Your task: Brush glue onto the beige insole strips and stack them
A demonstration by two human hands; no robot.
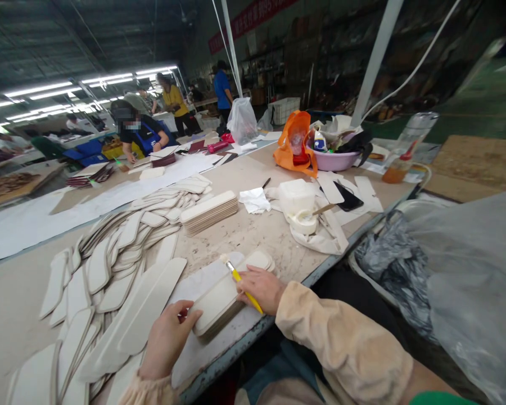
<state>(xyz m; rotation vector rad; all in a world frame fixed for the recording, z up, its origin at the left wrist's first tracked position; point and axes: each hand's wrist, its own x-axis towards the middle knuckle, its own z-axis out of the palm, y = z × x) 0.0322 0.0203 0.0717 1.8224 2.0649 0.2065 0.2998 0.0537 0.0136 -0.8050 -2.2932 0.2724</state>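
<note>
My right hand (259, 288) is closed around a yellow-handled brush (240, 279), its bristle tip resting on the top piece of a stack of cream insole-shaped pieces (225, 292) near the table's front edge. My left hand (168, 337) grips the near end of that stack, thumb on top. The stack lies on a white board (194, 349). Both sleeves are beige.
Rows of cream pieces (109, 264) fan out to the left, with another neat stack (208, 212) behind. A white glue tub (297, 205), a pink basin (333, 159), an orange bag (295, 143) and a bottle (405, 149) stand on the right. A plastic-lined bin (447, 281) sits beside the table. Other people work at the far end.
</note>
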